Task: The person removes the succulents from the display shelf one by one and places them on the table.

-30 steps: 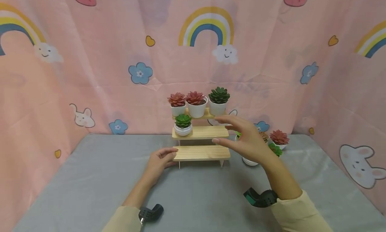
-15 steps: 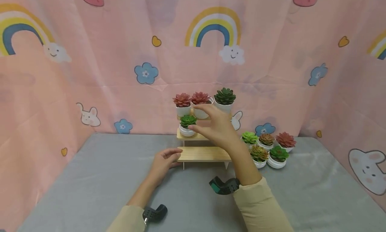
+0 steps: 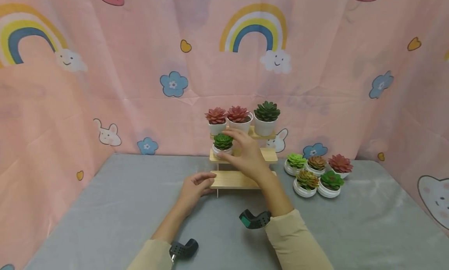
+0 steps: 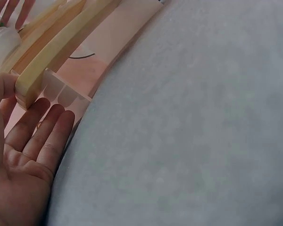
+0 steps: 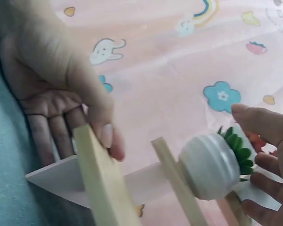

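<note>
A three-tier wooden stand [image 3: 242, 180] with pale legs is on the grey table. My left hand [image 3: 193, 190] pinches the left end of its lowest shelf; in the left wrist view, several fingers lie extended under the shelf beside a leg. A green succulent in a ribbed white pot [image 3: 223, 143] stands upright at the left of the middle shelf. Around its right side is my right hand [image 3: 247, 155], thumb and fingers spread. In the right wrist view, a gap shows between a fingertip [image 5: 238, 109] and the pot [image 5: 210, 165]; any light contact elsewhere is unclear.
The top shelf bears two red succulents [image 3: 216, 116] [image 3: 239, 114] and a dark green one [image 3: 266, 113] in white pots. Right of the stand, several potted succulents [image 3: 306, 183] cluster on the grey cloth [image 3: 372, 211]. A pink patterned curtain [image 3: 140, 106] hangs behind.
My right hand has moved left from beside the stand to the green succulent on the middle shelf. The left hand keeps its hold on the lowest shelf. The head view has shifted slightly right.
</note>
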The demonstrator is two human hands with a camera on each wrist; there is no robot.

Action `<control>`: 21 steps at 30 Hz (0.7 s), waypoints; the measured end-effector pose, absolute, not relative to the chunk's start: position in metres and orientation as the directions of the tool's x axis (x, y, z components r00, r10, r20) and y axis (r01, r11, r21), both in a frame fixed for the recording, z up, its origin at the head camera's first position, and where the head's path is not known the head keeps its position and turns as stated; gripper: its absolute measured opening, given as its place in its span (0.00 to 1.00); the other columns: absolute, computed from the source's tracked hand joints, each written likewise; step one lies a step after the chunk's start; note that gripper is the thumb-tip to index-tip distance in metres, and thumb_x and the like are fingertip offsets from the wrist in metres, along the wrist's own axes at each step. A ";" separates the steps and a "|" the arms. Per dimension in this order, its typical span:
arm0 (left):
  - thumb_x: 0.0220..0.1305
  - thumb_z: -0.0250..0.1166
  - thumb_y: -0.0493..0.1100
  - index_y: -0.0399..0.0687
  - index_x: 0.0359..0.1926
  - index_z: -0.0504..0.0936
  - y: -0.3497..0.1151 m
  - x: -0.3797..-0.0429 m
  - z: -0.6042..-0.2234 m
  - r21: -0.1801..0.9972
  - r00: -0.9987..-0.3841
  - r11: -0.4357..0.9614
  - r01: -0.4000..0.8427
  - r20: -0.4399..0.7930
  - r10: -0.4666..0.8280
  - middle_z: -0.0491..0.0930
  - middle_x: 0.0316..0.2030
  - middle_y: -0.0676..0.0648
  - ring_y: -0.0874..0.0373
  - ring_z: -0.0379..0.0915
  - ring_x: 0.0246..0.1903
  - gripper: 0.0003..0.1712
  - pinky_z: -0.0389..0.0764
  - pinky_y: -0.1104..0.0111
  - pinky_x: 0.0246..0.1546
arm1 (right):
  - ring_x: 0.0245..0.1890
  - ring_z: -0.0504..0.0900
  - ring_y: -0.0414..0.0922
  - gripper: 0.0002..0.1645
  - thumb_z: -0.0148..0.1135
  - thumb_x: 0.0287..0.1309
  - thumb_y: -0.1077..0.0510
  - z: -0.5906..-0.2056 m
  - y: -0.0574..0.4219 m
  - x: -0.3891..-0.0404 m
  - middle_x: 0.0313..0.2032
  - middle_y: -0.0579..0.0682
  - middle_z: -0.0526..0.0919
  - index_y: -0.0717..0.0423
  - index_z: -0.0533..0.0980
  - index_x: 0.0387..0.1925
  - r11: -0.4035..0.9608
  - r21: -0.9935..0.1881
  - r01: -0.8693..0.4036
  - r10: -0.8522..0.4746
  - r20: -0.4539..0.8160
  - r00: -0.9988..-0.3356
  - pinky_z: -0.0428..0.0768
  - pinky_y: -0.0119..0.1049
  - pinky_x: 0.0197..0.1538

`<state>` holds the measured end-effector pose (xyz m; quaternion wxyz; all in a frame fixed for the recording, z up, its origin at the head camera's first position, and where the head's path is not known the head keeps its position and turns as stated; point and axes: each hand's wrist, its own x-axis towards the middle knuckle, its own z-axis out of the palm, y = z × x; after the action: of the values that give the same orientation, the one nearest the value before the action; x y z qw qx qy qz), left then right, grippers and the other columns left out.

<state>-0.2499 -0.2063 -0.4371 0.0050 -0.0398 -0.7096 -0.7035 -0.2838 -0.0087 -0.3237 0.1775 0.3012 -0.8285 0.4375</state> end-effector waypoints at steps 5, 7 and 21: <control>0.68 0.63 0.36 0.34 0.49 0.84 -0.205 -0.248 -0.436 0.998 -0.997 -0.001 0.066 0.066 0.043 0.84 0.54 0.40 0.62 0.81 0.45 0.12 0.90 0.60 0.47 | 0.70 0.72 0.52 0.38 0.77 0.54 0.52 -0.328 -0.017 -0.282 0.68 0.53 0.74 0.54 0.74 0.66 0.477 -0.595 -0.646 -0.343 0.551 -0.761 0.76 0.54 0.71; 0.69 0.63 0.36 0.34 0.49 0.84 -0.205 -0.249 -0.436 0.998 -0.997 -0.004 0.068 0.068 0.044 0.84 0.53 0.40 0.62 0.81 0.45 0.12 0.91 0.60 0.46 | 0.70 0.72 0.52 0.39 0.77 0.54 0.51 -0.331 -0.021 -0.282 0.68 0.54 0.74 0.54 0.73 0.66 0.495 -0.573 -0.653 -0.347 0.558 -0.754 0.76 0.54 0.71; 0.69 0.63 0.38 0.37 0.51 0.85 -0.207 -0.249 -0.437 0.997 -0.996 0.026 0.066 0.065 0.058 0.83 0.57 0.40 0.58 0.80 0.49 0.13 0.90 0.59 0.48 | 0.66 0.77 0.54 0.33 0.76 0.54 0.62 -0.354 -0.035 -0.286 0.65 0.55 0.77 0.56 0.76 0.62 0.486 -0.594 -0.641 -0.233 0.619 -0.750 0.79 0.50 0.68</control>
<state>-0.2490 -0.2072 -0.4369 0.0029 -0.0434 -0.7163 -0.6965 -0.2860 -0.0346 -0.3543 0.2353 0.2637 -0.8292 0.4332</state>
